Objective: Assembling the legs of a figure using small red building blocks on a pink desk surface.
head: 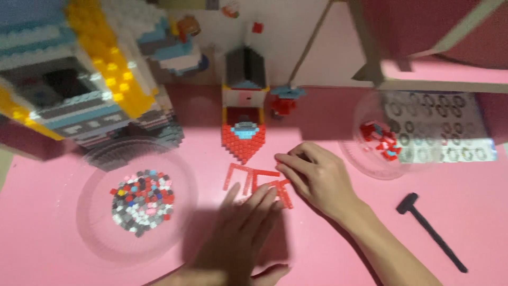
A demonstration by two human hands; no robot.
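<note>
Resting both hands on the pink worktop [328, 254], we press down on a loose cluster of thin red brick strips [256, 182], which we take as our landmark. Our left hand [241, 233] comes in from below the strips, fingers stretched out flat and together, fingertips lying on the lower edge of the cluster; it grips nothing. Our right hand [317, 177] lies just right of the strips, fingers loosely curled, fingertips touching the right end of the cluster; whether a piece is pinched between them we cannot tell.

Just above the strips stands a small red brick build with a pointed lower end and a blue patch [243, 139], and behind that a little house-like block with a dark roof [244, 69]. Well left of the strips sits a clear round dish [95, 233] of mixed small bricks in red, grey, pink and blue. Far above and left of the strips rises a large brick model in yellow, blue and grey [79, 79]. Right of the strips, beyond our right hand, is a second clear dish [360, 159] with a few red pieces, and further right a small black hammer [431, 230] lies on the worktop.
</note>
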